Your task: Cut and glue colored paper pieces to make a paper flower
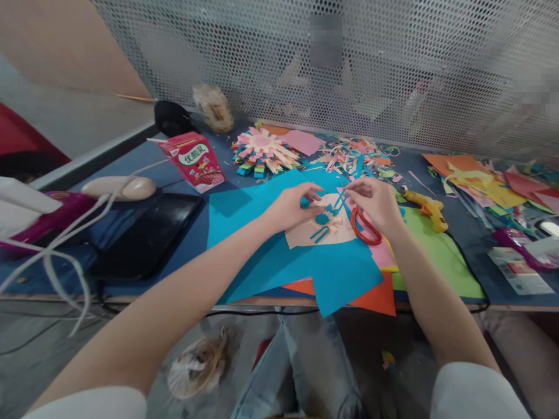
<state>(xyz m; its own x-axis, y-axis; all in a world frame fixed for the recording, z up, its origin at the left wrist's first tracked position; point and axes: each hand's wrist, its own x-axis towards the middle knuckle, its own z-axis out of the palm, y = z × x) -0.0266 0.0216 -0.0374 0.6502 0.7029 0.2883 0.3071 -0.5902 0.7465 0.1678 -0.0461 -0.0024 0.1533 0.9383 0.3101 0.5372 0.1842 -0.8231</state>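
Right hand (376, 201) pinching a thin blue strip (339, 199), red handle (361, 237) just beneath it; left hand (288, 208) loosely open, fingers curved, beside the strip, peach paper (300, 237) below both!

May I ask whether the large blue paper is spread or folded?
Spread: the blue paper lies broad beneath the left hand, one corner overhanging the table.

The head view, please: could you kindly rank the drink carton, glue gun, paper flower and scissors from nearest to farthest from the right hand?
From the right hand:
1. Red-handled scissors, right at the hand.
2. Yellow glue gun, just to its right.
3. Paper flower, beyond it, to the left.
4. Pink drink carton, farther left.
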